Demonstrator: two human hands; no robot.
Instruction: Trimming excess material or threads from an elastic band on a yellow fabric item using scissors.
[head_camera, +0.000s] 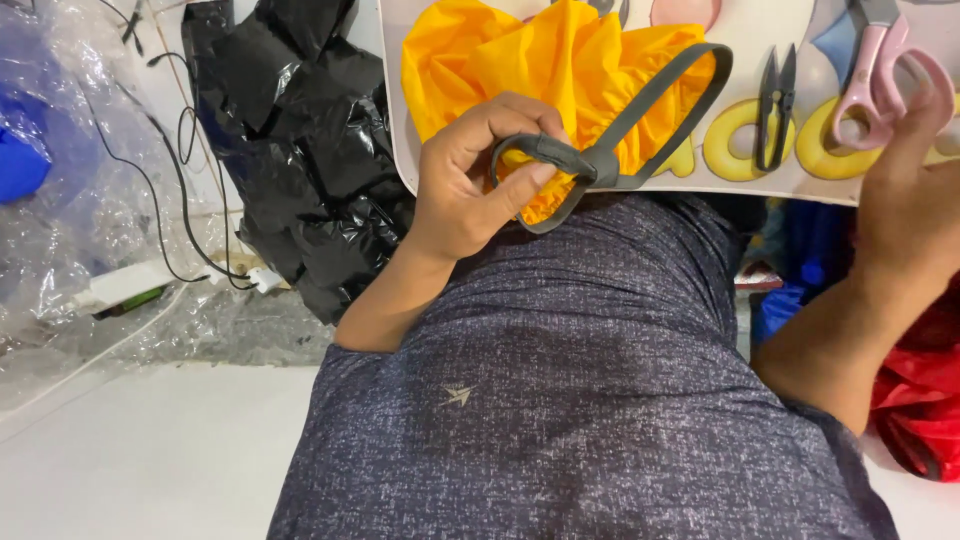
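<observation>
My left hand (470, 180) pinches a grey strap (640, 110) at its stitched join, where it loops across a bundle of yellow-orange fabric (545, 70) on a white work board (770, 30). My right hand (905, 190) is at the right edge, its fingers through a handle of pink scissors (880, 80) that lie on the board. Small black thread snips (773, 110) rest between the fabric and the scissors. My dark grey shirt fills the lower middle of the view.
A black plastic bag (300, 150) lies left of the board, with clear plastic wrap (70, 180) and black cables farther left. Red fabric or plastic (920, 400) sits at the lower right and something blue (790, 290) under the board's edge. The white floor (140, 450) is at the lower left.
</observation>
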